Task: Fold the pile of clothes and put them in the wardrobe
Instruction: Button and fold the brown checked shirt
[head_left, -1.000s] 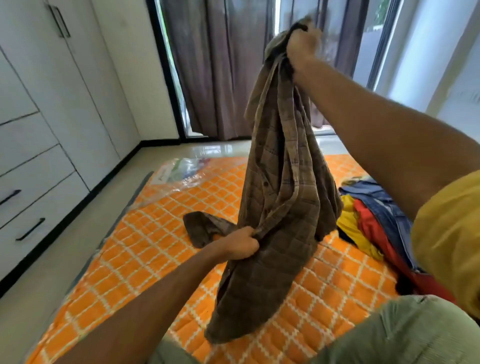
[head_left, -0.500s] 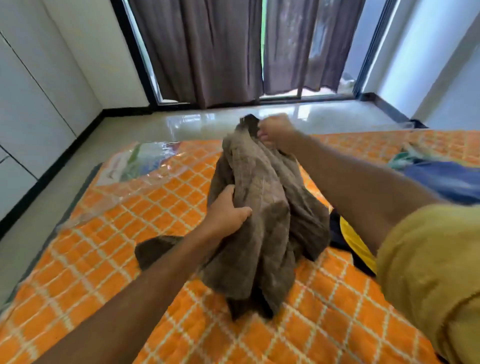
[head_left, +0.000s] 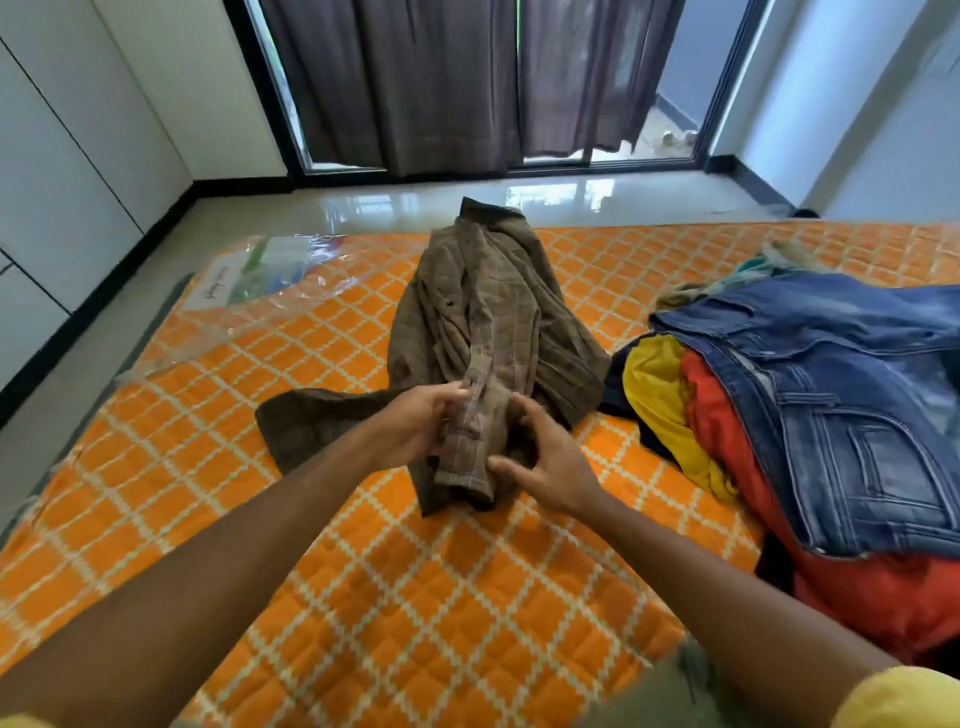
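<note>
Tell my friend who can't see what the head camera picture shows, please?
A person's left hand and right hand hold the near end of a brown checked shirt lying crumpled on an orange patterned mattress. A pile of clothes with blue jeans on top sits to its right.

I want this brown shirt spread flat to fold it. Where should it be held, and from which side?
Probably the near hem, from the person's side. The shirt lies bunched lengthwise on the mattress, collar far, hem near, where the left hand and right hand pinch it; pulling the front edges apart should open it.
</note>
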